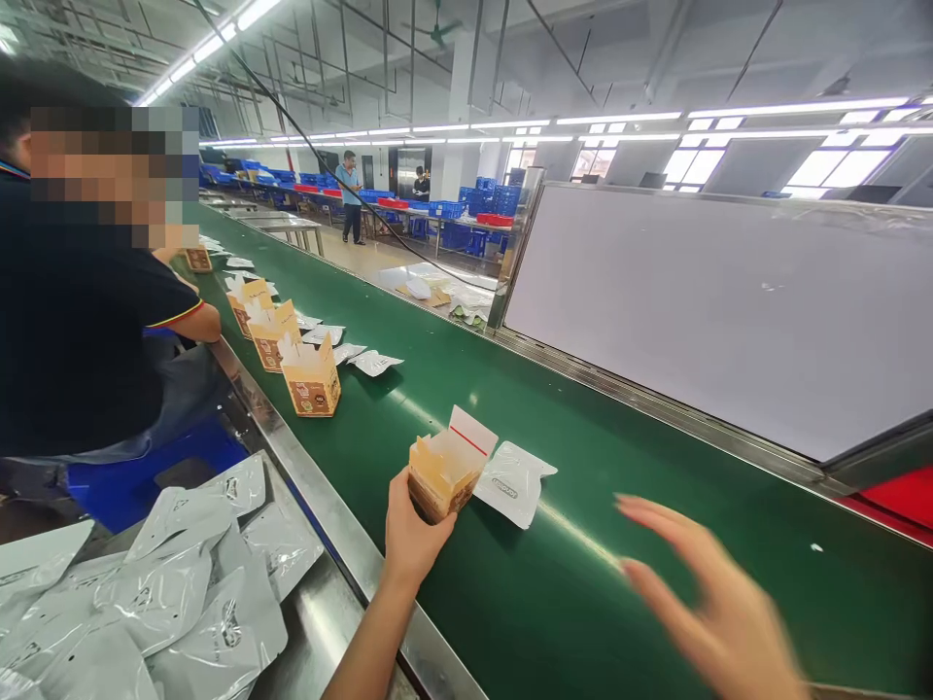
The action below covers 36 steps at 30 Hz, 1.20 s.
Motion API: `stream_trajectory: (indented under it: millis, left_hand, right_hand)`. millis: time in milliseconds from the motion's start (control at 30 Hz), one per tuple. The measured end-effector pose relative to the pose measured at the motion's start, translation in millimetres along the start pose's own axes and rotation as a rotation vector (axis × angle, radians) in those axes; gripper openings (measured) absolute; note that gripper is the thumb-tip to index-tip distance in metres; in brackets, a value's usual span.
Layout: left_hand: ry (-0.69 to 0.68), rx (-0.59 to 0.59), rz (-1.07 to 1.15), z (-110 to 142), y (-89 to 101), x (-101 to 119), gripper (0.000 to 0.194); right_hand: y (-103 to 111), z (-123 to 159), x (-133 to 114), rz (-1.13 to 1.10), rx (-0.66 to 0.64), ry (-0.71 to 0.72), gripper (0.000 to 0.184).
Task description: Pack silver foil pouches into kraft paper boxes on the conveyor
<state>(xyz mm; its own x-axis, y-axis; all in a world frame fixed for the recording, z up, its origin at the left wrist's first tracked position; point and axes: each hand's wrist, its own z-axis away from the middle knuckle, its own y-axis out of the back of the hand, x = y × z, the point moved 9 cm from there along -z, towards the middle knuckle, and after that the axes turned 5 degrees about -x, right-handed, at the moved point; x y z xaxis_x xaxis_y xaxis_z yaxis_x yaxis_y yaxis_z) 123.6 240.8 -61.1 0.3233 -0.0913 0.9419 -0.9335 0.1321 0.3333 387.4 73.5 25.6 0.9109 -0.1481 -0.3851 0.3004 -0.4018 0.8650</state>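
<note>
My left hand is wrapped round a small orange-brown cardboard box, whose top flaps stand up, one white with a red line. Just right of the box lies a silvery-white sealed pouch on the green conveyor belt. Over the belt to the right, my right hand is empty, its thumb and fingers apart and slightly blurred. Farther up the belt stand several similar open boxes, with pouches lying beside them.
A heap of silvery pouches lies on a metal tray at the lower left. A co-worker sits beside the belt on the left. A white panel in a metal frame borders the belt's far side.
</note>
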Motion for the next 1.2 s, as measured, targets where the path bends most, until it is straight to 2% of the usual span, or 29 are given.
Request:
stream_trajectory:
  millis: [67,100,133,200,267,333,400,433,500,567,633,667,733,800,900,967,1000,1067,1133,1200]
  left_hand:
    - [-0.027,0.013,-0.009,11,1.4,3,0.065]
    - [-0.045,0.017,0.003,17,1.9,4,0.065]
    - [-0.059,0.022,0.016,23,2.5,4,0.066]
    - [-0.087,0.046,0.023,32,4.7,1,0.068]
    - [-0.146,0.097,-0.012,37,9.4,2,0.068]
    - [-0.206,0.138,-0.057,38,13.8,4,0.066]
    - [-0.238,0.157,-0.092,37,16.6,7,0.066]
    - [-0.245,0.158,-0.111,37,17.1,8,0.066]
    - [-0.252,0.156,-0.153,38,16.5,11,0.065]
    - [-0.260,0.167,-0.193,41,15.1,14,0.066]
    - [-0.275,0.176,-0.203,46,12.5,16,0.068]
    - [-0.281,0.174,-0.196,48,10.9,16,0.068]
    - [-0.283,0.161,-0.163,51,8.0,15,0.066]
    - [-0.263,0.155,-0.133,51,7.5,11,0.064]
    - [-0.280,0.159,-0.151,52,7.3,14,0.063]
    - [-0.361,0.115,-0.181,55,0.4,24,0.065]
    - [-0.424,0.072,-0.190,58,-5.8,31,0.065]
    - [-0.550,-0.012,-0.193,68,-18.8,45,0.065]
    - [-0.625,-0.053,-0.196,78,-27.0,55,0.066]
    - [-0.627,-0.088,-0.211,84,-32.8,58,0.074]
  right_hand:
    - [-64,-27,-10,-0.037,-0.202,-0.014,0.067]
    - [-93,-38,-9,-0.036,-0.254,-0.045,0.074]
    - [-116,-47,-7,-0.049,-0.268,-0.051,0.073]
    - [-144,-57,5,-0.068,-0.241,-0.080,0.065]
    - [-145,-56,19,-0.092,-0.163,-0.122,0.051]
    - [-120,-49,30,-0.104,-0.061,-0.194,0.043]
    - [-70,-40,24,-0.111,0.126,-0.230,0.037]
    - [-39,-34,12,-0.108,0.258,-0.209,0.033]
    - [23,-21,-33,-0.073,0.546,-0.054,0.024]
    - [50,-15,-93,0.019,0.608,0.216,0.035]
    - [46,-13,-142,0.099,0.526,0.457,0.040]
    - [38,-13,-157,0.115,0.471,0.544,0.038]
    - [17,-12,-170,0.086,0.338,0.669,0.034]
    - [-3,-11,-168,0.011,0.146,0.743,0.036]
    - [-27,-12,-153,-0.048,-0.220,0.679,0.047]
    - [-42,-12,-146,-0.083,-0.473,0.576,0.067]
    - [-49,-11,-147,-0.121,-0.591,0.542,0.069]
    - [-60,-8,-155,-0.230,-0.767,0.515,0.051]
    - [-65,-8,-158,-0.320,-0.844,0.476,0.028]
    - [-61,-13,-142,-0.339,-0.782,0.378,0.028]
